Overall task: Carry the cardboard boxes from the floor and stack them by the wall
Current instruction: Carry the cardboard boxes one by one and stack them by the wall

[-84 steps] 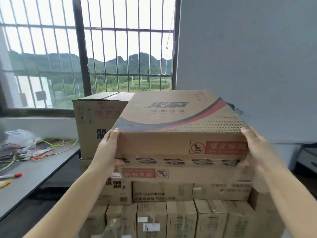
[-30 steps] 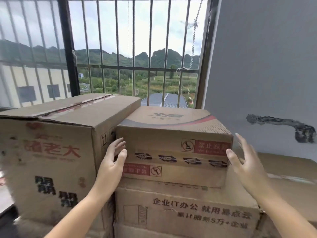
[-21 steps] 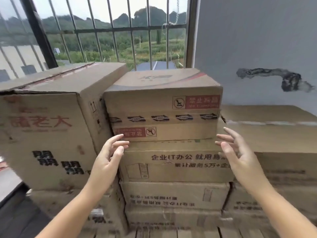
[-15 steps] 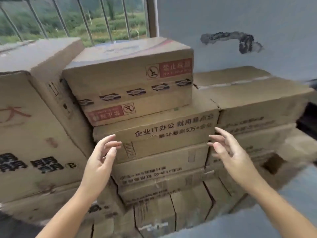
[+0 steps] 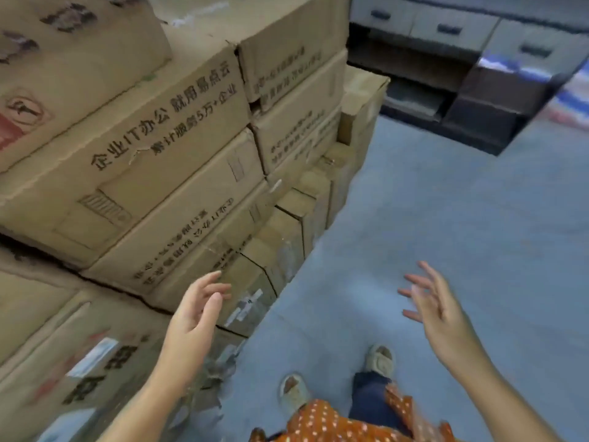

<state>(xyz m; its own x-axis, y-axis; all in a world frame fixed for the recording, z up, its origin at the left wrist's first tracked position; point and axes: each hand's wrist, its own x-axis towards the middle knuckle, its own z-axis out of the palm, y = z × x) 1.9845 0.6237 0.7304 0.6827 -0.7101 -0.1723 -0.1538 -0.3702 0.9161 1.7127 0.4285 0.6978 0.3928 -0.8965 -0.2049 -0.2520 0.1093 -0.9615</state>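
Stacked cardboard boxes point(image 5: 153, 148) filling left and upper left of frame, left hand point(image 5: 194, 314) lower centre before them, right hand point(image 5: 436, 311) lower right over grey floor point(image 5: 446, 218), fingers of both spread loose, holding nothing; cabinet drawers point(image 5: 452, 27) upper right.

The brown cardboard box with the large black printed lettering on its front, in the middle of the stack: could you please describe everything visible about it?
The brown cardboard box with black printed lettering is a wide, flat corrugated carton, closed, lying level within the stack. Its front carries two rows of black characters, a small tear near them and a printed rectangular outline at lower left. Another carton rests on it, similar ones lie beneath and to its right. Neither hand touches it; the left hand hovers open lower down.
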